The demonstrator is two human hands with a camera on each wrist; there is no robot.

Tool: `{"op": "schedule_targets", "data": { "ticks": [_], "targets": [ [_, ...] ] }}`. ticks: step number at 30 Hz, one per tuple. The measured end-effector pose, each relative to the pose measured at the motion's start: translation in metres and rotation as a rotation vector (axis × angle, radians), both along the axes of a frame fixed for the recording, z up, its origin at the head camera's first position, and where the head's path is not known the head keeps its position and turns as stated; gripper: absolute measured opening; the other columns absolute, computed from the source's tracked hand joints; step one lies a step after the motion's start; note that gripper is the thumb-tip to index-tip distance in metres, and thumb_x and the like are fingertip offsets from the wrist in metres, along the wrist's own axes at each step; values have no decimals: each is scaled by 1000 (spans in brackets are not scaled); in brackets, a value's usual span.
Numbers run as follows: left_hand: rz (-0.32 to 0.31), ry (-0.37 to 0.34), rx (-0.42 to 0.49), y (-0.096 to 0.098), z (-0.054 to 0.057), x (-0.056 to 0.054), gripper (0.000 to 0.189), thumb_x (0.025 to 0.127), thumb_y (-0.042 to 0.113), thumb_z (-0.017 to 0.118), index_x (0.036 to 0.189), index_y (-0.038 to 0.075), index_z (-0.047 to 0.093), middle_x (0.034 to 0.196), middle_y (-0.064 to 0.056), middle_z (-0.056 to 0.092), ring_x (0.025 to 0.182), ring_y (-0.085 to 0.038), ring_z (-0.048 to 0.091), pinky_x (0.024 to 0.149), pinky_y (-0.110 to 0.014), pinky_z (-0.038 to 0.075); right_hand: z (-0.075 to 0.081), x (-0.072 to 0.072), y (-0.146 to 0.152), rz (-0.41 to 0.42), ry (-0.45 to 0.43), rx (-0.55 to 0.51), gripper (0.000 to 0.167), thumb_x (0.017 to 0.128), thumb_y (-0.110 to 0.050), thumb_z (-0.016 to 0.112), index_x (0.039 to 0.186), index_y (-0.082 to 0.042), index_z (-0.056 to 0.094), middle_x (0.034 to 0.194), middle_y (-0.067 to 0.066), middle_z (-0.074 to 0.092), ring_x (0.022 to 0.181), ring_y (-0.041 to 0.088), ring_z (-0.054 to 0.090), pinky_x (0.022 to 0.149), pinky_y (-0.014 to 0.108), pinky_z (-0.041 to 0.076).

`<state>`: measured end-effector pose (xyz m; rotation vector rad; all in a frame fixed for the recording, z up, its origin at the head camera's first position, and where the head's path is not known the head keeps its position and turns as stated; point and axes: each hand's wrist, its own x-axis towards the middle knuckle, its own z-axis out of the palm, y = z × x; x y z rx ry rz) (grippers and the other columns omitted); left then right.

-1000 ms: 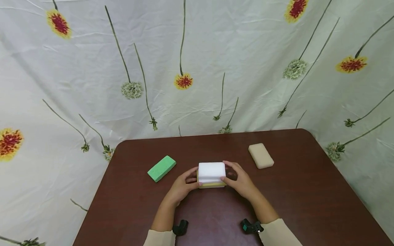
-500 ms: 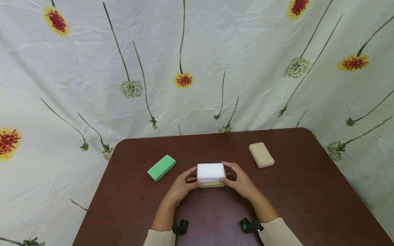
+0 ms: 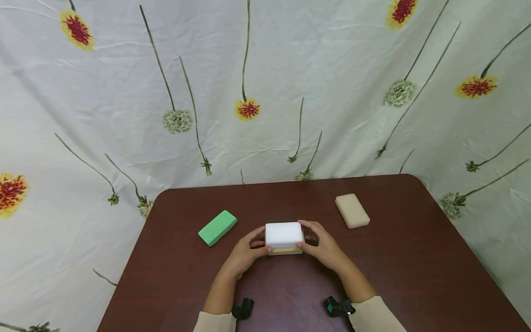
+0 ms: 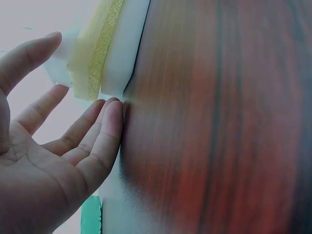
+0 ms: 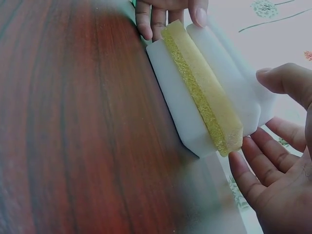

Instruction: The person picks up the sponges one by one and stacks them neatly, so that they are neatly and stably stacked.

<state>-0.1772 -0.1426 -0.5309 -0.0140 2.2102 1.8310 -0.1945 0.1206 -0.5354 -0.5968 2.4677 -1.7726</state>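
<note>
A stack of sponges stands near the middle of the table. At its bottom is a white sponge [image 5: 170, 97], then a yellow sponge [image 5: 207, 87] with a rough scouring side facing down, and white foam [image 3: 284, 234] on top. My left hand [image 3: 244, 251] holds the stack's left end, thumb at the near edge and fingers reaching behind. On the right end, my right hand [image 3: 323, 244] has its thumb on the near upper edge and its index finger at the far corner. Fingertips of both hands sit at the stack's ends in the wrist views.
A green sponge [image 3: 217, 228] lies at the table's back left, and a cream sponge [image 3: 352, 210] at the back right. The dark wooden table [image 3: 166, 286] ends at a hanging floral cloth [image 3: 274, 60] behind.
The top white foam has shifted slightly left and toward me, sitting more squarely over the yellow sponge. My right fingers have moved a little with it; my left hand stays almost still.
</note>
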Motion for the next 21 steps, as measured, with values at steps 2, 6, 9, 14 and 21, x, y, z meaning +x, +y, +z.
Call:
{"op": "schedule_targets", "data": {
  "ticks": [2,6,9,14,21],
  "targets": [
    [0,0,2,0,0,0,72,86,17,81,151,17,49,142,-12,56,125,-30,59,92,-37,55,0,0,0,1,-1,6,63,87,-10,79,145,-4,53,140,13,55,130,38,52,102,49,51],
    [3,1,4,0,0,1,72,86,17,81,151,17,49,142,-12,57,125,-30,59,92,-37,55,0,0,0,5,-2,14,64,87,-10,79,145,-5,52,140,13,55,131,38,52,102,48,51],
    [3,3,5,0,0,1,73,85,16,81,151,16,49,141,-13,57,125,-31,59,92,-37,55,0,0,0,9,5,16,64,87,-10,79,145,-4,52,140,13,55,130,38,52,101,48,51],
    [-10,15,-12,-2,-1,-1,76,84,17,82,152,17,47,141,-13,57,131,-32,55,97,-39,53,0,0,0,14,11,17,63,88,-9,79,145,-3,52,139,14,54,130,37,53,101,51,51],
    [-5,57,8,-5,2,-2,82,81,16,85,153,16,45,154,-13,47,145,-35,42,114,-53,40,-1,-1,0,10,28,23,63,87,-8,79,144,-3,52,138,15,55,128,37,53,100,51,52]
  ]
}}
